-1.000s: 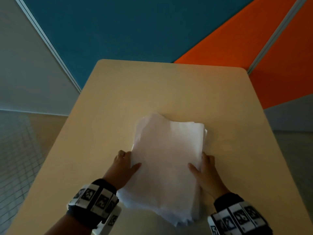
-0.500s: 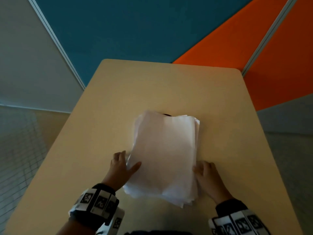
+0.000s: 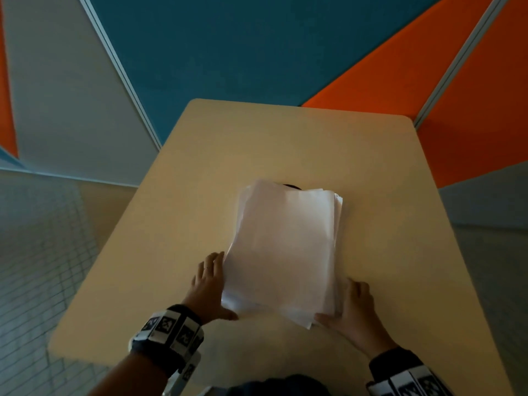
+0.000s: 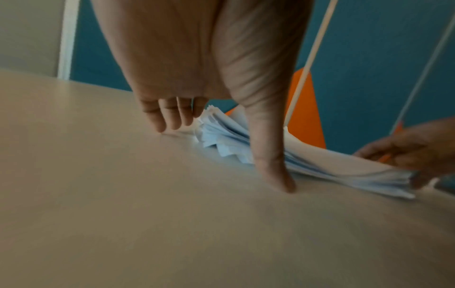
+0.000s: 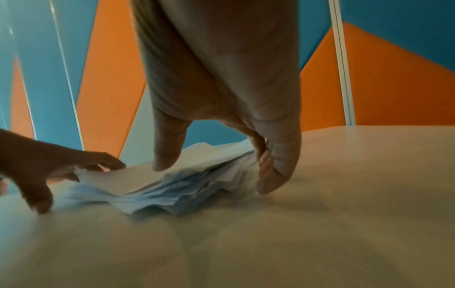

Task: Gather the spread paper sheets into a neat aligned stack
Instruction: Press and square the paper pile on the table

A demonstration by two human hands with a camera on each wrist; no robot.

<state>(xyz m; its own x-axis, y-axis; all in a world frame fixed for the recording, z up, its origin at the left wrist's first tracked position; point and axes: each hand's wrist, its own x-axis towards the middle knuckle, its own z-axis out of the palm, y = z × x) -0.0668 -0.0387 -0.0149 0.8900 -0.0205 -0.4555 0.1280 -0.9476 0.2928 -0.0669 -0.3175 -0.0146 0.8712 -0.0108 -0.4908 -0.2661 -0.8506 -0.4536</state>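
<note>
A pile of white paper sheets (image 3: 285,252) lies mid-table, its edges still fanned and uneven (image 5: 172,196). My left hand (image 3: 213,287) lies along the pile's left edge with straight fingers (image 4: 172,120) touching the table beside it and the thumb (image 4: 273,171) against the near edge. My right hand (image 3: 347,304) holds the near right corner: its thumb (image 5: 167,155) is over the top sheet and its fingers (image 5: 273,171) are curled at the right edge. That corner is slightly raised (image 4: 393,181).
The beige table (image 3: 285,144) has bare surface on all sides of the pile. Blue and orange partition panels (image 3: 257,52) stand behind the far edge. The table's left edge (image 3: 94,270) drops to a tiled floor.
Both hands have slid back along the pile's sides to its near corners. The thumbs have left the middle of the top sheet. The sheets sit closer together than before.
</note>
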